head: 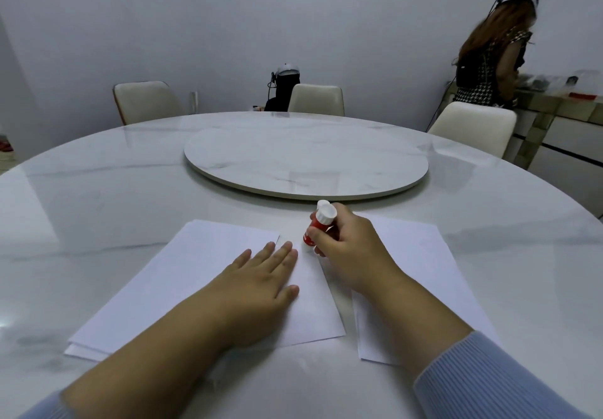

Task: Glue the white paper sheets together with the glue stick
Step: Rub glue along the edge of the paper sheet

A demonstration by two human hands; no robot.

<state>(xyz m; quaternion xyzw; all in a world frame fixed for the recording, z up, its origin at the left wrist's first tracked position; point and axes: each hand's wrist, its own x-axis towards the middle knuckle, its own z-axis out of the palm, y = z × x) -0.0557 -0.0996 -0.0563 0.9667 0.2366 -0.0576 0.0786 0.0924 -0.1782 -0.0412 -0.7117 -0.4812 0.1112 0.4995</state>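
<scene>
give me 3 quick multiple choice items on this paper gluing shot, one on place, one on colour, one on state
1. Where does the left hand rest?
A. flat on the left paper stack
B. on the turntable
C. on a chair

2. What colour is the glue stick body?
A. blue
B. red
C. green

3. What is the right hand doing?
A. lying open on the table
B. hanging idle
C. gripping the glue stick

Answers: 1 A, its straight fingers lie on the sheets; 2 B, red shows below the white end; 3 C, the fingers curl round the stick.
</scene>
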